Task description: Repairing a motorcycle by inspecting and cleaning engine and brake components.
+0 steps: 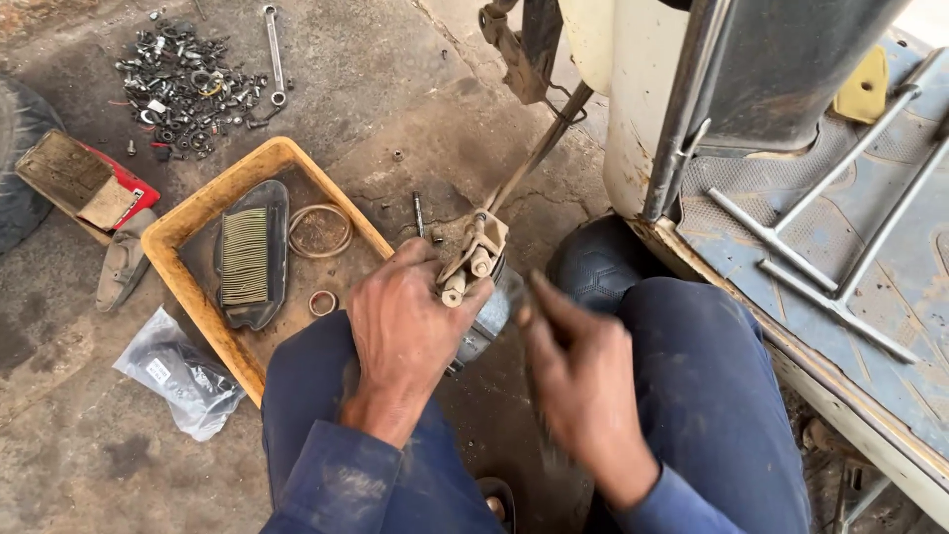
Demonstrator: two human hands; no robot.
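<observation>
A stained, cracked concrete floor (395, 89) fills the scene under flat daylight. At the upper left lies a heap of nuts and bolts (183, 84) with a spanner (274, 54) beside it. A yellow tray (183, 232) holds an air filter (247, 255) and rings. A crumpled plastic bag (178, 374) lies nearby. To the right stands a vehicle's blue footboard (870, 247) bearing metal wrenches.
</observation>
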